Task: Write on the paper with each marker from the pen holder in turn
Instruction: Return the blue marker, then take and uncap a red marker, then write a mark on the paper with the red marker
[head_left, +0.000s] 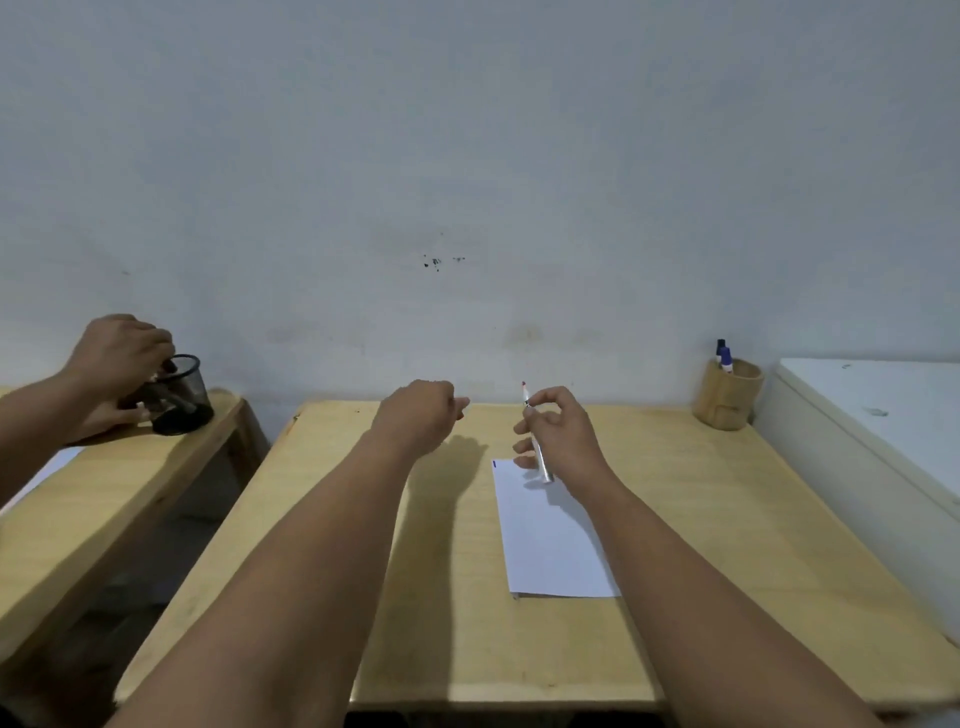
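I see the marker (535, 434) in the right hand (563, 436), its long axis running near-to-far, red tip up toward the far wall, butt end down over the paper's (550, 540) far edge. Right hand's fingers pinch the barrel, wrist raised above the table (701, 499). Left hand (418, 415) hovers left of it, loosely curled; whether it grips anything, I can't tell. The wooden pen holder (727, 395) stands far right, blue markers (724, 356) inside.

Matt wood table (675, 519), wooden pen holder (727, 400), smooth paper (545, 545)
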